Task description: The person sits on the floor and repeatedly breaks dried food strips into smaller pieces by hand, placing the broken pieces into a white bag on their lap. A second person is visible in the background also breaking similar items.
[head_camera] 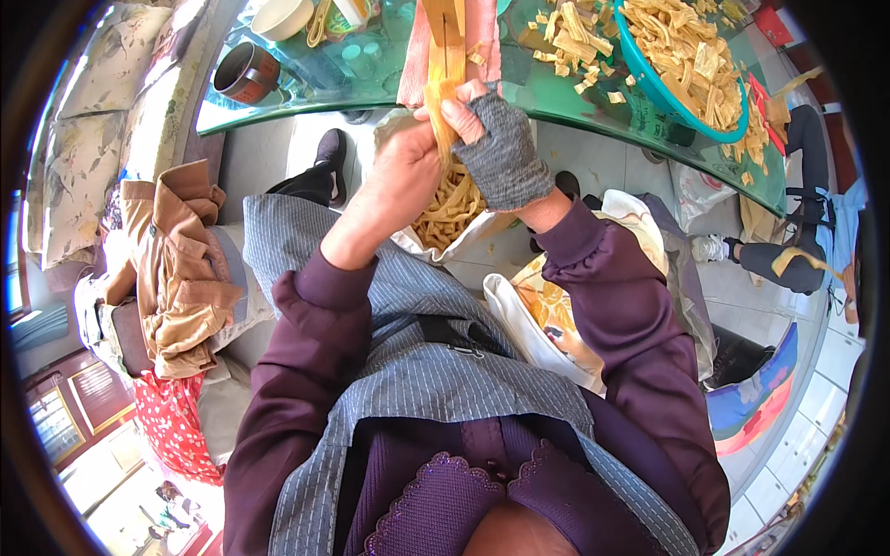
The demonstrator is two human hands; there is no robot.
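Observation:
My left hand (410, 156), bare, and my right hand (504, 146), in a grey fingerless knit glove, meet at the table's front edge. Between them the fingers of both grip a yellowish, translucent fibrous strip (439, 111). Beyond my fingers a wooden tool with a dark slit or blade line (445, 35) lies on a pink towel (410, 73) on the green glass table. Below my hands a white-lined container (450, 249) holds many tan strips (445, 215), partly hidden by my hands.
A teal basin (643, 90) heaped with dried pale yellow pieces stands at the table's right, with loose pieces (573, 42) beside it. A dark metal mug (247, 73) and a cream bowl (281, 17) are at the left. Another person's leg (772, 264) shows at the far right.

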